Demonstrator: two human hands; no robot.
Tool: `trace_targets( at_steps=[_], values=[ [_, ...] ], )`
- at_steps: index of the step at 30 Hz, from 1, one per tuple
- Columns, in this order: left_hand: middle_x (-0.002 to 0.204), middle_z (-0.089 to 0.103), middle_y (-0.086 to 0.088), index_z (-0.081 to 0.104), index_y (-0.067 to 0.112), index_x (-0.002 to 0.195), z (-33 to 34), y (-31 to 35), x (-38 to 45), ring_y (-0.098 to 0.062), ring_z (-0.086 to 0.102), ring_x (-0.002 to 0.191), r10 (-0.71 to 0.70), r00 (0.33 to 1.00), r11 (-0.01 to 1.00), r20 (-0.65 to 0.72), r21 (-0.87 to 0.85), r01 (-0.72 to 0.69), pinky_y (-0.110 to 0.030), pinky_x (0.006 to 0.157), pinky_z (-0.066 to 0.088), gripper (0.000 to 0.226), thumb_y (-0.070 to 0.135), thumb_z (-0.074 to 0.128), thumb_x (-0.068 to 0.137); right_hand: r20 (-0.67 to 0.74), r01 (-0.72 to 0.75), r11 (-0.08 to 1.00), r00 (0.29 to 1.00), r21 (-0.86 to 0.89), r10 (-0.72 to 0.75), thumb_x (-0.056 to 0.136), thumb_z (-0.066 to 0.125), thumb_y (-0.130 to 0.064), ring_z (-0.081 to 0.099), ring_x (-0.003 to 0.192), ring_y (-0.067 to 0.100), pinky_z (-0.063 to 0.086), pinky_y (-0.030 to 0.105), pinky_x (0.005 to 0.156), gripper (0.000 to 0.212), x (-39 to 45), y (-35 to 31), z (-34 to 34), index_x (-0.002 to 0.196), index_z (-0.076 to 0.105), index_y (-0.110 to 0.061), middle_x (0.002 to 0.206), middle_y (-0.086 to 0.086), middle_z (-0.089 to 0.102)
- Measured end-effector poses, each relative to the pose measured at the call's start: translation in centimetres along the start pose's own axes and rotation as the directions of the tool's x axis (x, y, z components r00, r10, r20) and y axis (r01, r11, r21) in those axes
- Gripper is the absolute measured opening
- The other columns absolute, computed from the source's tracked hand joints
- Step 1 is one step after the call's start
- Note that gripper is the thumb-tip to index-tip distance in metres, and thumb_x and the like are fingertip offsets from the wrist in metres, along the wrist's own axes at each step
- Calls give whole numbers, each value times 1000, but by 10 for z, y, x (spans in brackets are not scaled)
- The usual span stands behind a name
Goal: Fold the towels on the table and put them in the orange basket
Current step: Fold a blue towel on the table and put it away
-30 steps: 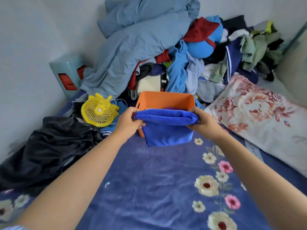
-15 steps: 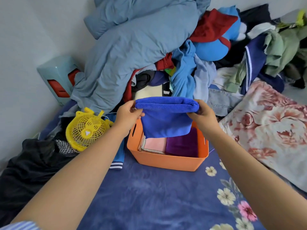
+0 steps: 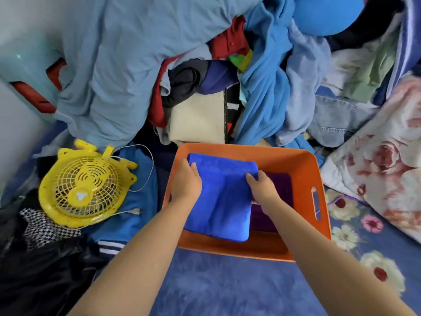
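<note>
Both hands, left (image 3: 185,184) and right (image 3: 262,190), pinch the folded blue towel's (image 3: 219,201) far corners so it stays flat; it lies in the orange basket (image 3: 319,179), left of a purple towel (image 3: 281,185); each grip looks ready to let go.

Basket (image 3: 319,179) rt side free; clothes pile (image 3: 262,99) behind.

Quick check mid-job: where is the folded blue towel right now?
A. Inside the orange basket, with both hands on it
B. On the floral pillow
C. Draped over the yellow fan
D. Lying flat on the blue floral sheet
A: the blue towel sits inside the orange basket, beside a purple towel, with the left hand and right hand gripping its far corners.
</note>
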State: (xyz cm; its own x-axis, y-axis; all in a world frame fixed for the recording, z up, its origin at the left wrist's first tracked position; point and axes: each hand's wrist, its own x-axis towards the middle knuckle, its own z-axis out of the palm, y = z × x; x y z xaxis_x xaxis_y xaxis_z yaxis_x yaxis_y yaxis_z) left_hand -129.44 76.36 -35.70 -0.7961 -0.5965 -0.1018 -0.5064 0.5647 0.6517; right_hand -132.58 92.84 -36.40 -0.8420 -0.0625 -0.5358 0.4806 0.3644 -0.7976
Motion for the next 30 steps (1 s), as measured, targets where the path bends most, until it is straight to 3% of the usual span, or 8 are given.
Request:
trace_targets(
  at_steps=[3,9,12,18,22,24,26,30],
  values=[
    [80,56,-8,46,2,108,29,-13,11,-26,57,71,-196,980,976,35,108,191,-33,63,48,33,31,36,95,-11,-106,988,994,-111,106,97,37,-25,45,85,27,45,38,73,35,33,17,14,119,42,1,99,12,44],
    [127,51,-19,35,-1,127,69,-29,36,-38,52,112,-315,937,947,148,116,300,-37,83,43,40,12,43,90,-16,-243,967,970,-71,242,96,36,-23,44,84,26,39,32,58,40,77,42,52,124,42,5,98,14,44],
    [133,46,-23,32,-2,130,79,-43,48,-39,48,119,-330,929,937,166,176,301,-42,94,41,40,11,40,92,-23,-202,976,979,-86,201,93,45,-20,49,92,27,37,30,69,41,87,48,63,124,41,6,110,19,52],
    [144,32,-19,13,5,145,87,-69,50,-33,38,130,-52,971,954,231,299,-20,-35,106,34,64,0,43,89,-11,140,936,988,-325,-151,88,54,-11,48,112,32,38,28,81,65,71,70,74,142,19,-7,136,17,35],
    [132,51,-24,53,-2,124,88,-82,30,-37,49,123,488,855,646,177,585,-490,-41,99,44,49,0,55,76,3,229,606,937,-762,-349,92,46,-25,37,126,32,40,41,91,59,62,87,79,144,22,-11,150,16,22],
    [148,29,-21,39,0,136,91,-91,19,-33,24,140,402,833,595,381,583,-554,-40,115,19,52,13,49,86,16,247,520,913,-818,-408,92,48,-27,36,130,33,41,46,90,57,60,91,81,142,28,-10,151,15,23],
    [156,2,-13,13,6,146,97,-105,13,-26,-4,145,199,846,660,495,570,-490,-38,117,-2,59,29,34,96,113,263,470,940,-843,-323,96,34,-35,13,142,26,26,48,106,57,61,100,85,146,14,-15,156,7,4],
    [156,-13,-9,-4,14,147,103,-121,17,-24,-14,144,84,824,698,560,558,-450,-36,117,-6,64,43,24,98,184,230,408,971,-884,-150,97,19,-44,-13,143,20,-1,50,114,60,69,113,87,145,-7,-21,155,-2,-18]
  ],
)
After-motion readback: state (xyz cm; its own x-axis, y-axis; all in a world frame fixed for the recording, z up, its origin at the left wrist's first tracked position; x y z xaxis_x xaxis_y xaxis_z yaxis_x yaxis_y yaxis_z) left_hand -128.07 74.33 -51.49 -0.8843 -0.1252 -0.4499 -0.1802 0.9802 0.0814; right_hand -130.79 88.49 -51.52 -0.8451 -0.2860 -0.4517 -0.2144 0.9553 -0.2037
